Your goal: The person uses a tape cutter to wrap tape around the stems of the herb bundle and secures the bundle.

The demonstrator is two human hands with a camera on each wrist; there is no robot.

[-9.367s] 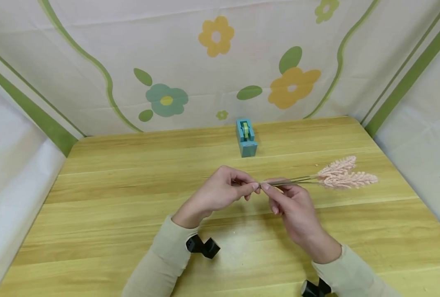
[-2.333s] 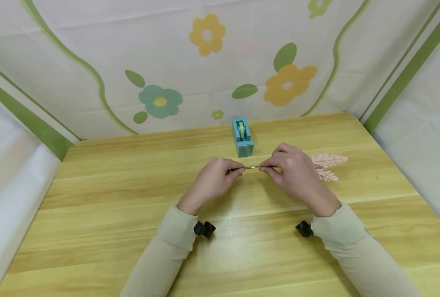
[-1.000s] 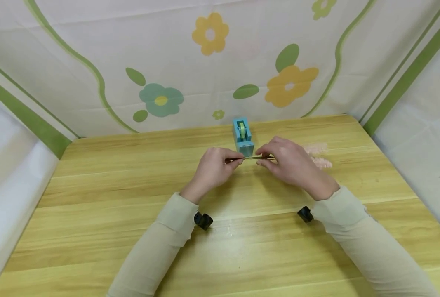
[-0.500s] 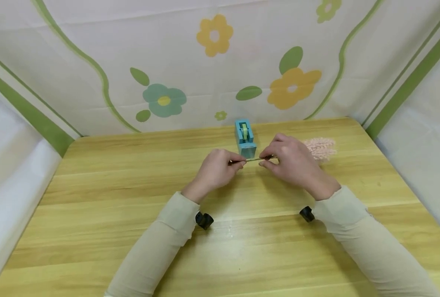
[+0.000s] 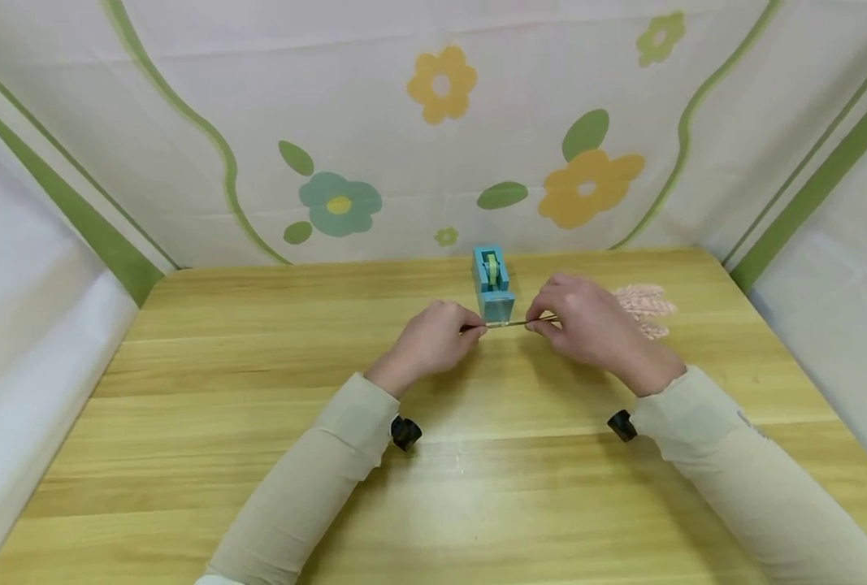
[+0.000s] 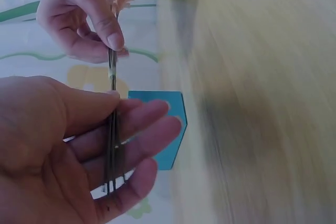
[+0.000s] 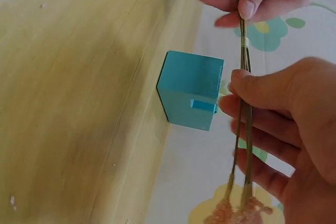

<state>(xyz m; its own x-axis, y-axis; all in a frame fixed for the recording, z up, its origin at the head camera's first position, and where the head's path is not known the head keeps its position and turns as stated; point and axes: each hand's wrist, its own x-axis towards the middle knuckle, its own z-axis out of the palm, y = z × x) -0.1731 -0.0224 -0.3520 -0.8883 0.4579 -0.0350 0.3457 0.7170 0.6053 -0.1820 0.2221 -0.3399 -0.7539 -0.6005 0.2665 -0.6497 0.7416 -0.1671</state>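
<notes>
My left hand (image 5: 433, 337) pinches the thin stems (image 5: 517, 324) of pink fluffy artificial flowers (image 5: 645, 301) between thumb and index finger. The stems' lower ends pass across its fingers in the left wrist view. Farther along, toward the flower heads, my right hand (image 5: 587, 321) pinches the same bundle with thumb and fingertips, its other fingers spread behind. Between the hands, a pale band of tape (image 7: 244, 42) encircles the stems. Just beyond the bundle stands a blue tape dispenser (image 5: 493, 284) with a greenish roll. My right hand partly hides the flowers in the head view.
The wooden table (image 5: 433, 487) reaches back to a white curtain (image 5: 374, 106) printed with flowers and leaves. White cloth hangs along both sides. Small pale specks (image 7: 12, 200) lie on the tabletop.
Since the oldest frame, both hands have carried the stems away from the body, close to the dispenser. My right fingers, parted slightly a second ago, now pinch the stems.
</notes>
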